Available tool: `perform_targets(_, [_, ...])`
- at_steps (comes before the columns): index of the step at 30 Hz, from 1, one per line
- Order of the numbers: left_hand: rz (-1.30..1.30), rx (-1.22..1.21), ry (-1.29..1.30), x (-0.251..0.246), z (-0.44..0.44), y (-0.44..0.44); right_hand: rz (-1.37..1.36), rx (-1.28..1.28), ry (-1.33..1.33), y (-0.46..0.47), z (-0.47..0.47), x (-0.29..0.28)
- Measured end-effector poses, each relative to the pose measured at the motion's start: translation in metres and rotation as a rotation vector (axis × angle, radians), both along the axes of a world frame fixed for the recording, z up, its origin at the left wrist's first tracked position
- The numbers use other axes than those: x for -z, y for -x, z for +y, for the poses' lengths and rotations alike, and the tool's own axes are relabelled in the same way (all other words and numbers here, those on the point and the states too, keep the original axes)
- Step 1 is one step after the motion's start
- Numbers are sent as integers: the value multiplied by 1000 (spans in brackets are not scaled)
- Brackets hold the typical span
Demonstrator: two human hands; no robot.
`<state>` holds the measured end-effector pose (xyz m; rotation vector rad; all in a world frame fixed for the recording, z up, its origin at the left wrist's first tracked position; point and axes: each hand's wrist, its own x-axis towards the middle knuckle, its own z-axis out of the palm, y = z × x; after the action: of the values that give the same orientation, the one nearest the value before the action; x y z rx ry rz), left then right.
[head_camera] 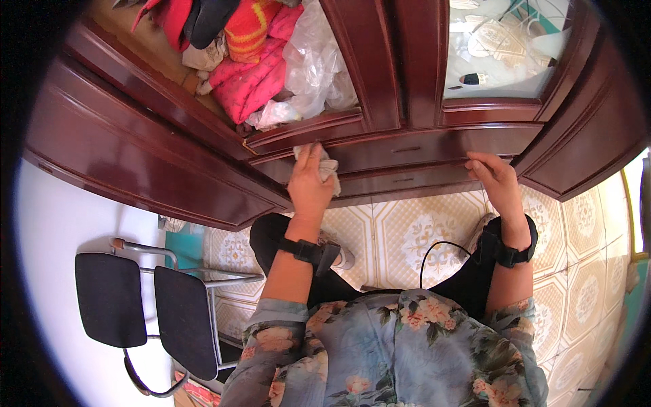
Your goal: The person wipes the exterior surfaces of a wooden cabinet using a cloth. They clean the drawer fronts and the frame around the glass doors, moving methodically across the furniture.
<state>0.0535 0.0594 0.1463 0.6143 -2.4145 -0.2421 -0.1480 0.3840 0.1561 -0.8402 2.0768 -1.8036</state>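
Observation:
Under my left hand (pixel 310 180) is a pale, crumpled cloth (pixel 329 170), pressed against the front of the upper drawer (pixel 371 152) near its left end. This drawer belongs to a dark red-brown wooden cabinet and has a slim dark handle (pixel 406 149). My right hand (pixel 492 175) is near the drawer's right end with nothing in it, its fingers loosely curled and apart. Whether those fingertips touch the wood I cannot tell. A lower drawer (pixel 407 181) with a similar handle sits just beneath, close to the tiled floor.
Above the drawers, an open compartment holds a pink patterned cloth (pixel 254 76) and clear plastic bags (pixel 315 66). A mirror-like glass panel (pixel 503 51) is at the right. To my left stands a metal-framed chair with black pads (pixel 185 320). A black cable (pixel 432 249) loops between my legs.

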Motion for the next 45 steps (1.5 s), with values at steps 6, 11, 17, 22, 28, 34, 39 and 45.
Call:
perform_targets(6, [-35,151,-77,-3,43,37,76,66,-7,4,-3,9])
perform_targets(11, [-27,264,-45,-5,73,65,333,106,-138,14,-5,24])
perform_targets(17, [-67,366,-97,-5,106,99,409,173,-186,23,-11,32])
perform_targets(22, [-51,355,-1,-6,108,97,439,189,-216,27,-20,41])
perform_targets(28, [-21,305,176,-5,65,61,423,181,-274,31,-27,51])
perform_targets(34, [-71,126,12,-4,9,5,447,166,-225,32,-27,59])
perform_targets(39, [-1,-3,74,-7,-32,-28,389,159,-273,30,-27,57])
perform_targets(45, [18,-168,26,-7,-68,-58,376,164,-308,27,-30,58])
